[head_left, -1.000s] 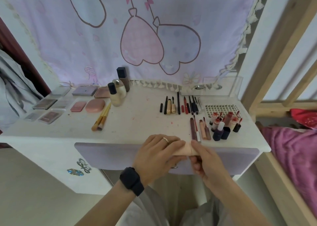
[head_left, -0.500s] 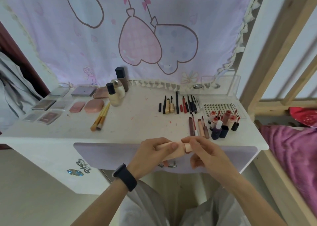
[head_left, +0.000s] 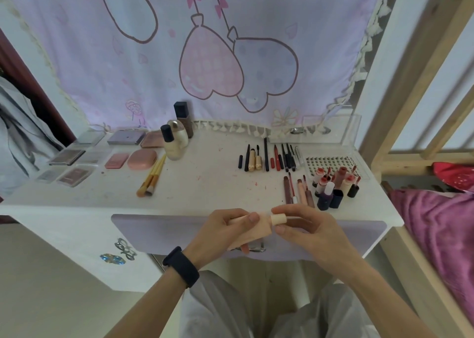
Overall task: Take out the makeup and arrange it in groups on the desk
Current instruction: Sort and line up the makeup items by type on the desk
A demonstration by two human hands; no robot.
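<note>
Curtain (head_left: 230,55), lilac with heart balloons drawn on it, hangs behind the desk (head_left: 205,186) and reaches down to its back edge. A pale wooden bed frame (head_left: 410,86) stands against the desk's right side, and a pink blanket (head_left: 441,224) lies on the bed past the desk's right end. A lilac drawer front (head_left: 159,232) runs under the desk's front edge.

Flat palettes (head_left: 77,158) lie in rows on the desk's back left part. A clear box (head_left: 351,130) stands at its back right corner. Three bottles (head_left: 177,142) stand close together at the back, left of the desk's middle. Two pink compacts (head_left: 142,159) lie between the desk's left part and its middle. A lash tray (head_left: 331,163) lies near the desk's right end. Pencils (head_left: 269,158) lie in a row, side by side, right of the desk's middle. Lip tubes (head_left: 333,186) stand upright in a cluster at the desk's front right. A few sticks (head_left: 297,191) lie side by side near the front edge there. Two brushes (head_left: 151,178) with wooden handles lie together left of the desk's middle.

Both grips are held just before the desk's front edge, over the drawer front. The left grip (head_left: 218,231) is wrapped round a peach tube (head_left: 259,231), thumb on top. The right grip (head_left: 310,231) pinches the cap (head_left: 279,219) at the tube's right end between thumb and fingertips. A dark band (head_left: 182,266) circles the left wrist.
</note>
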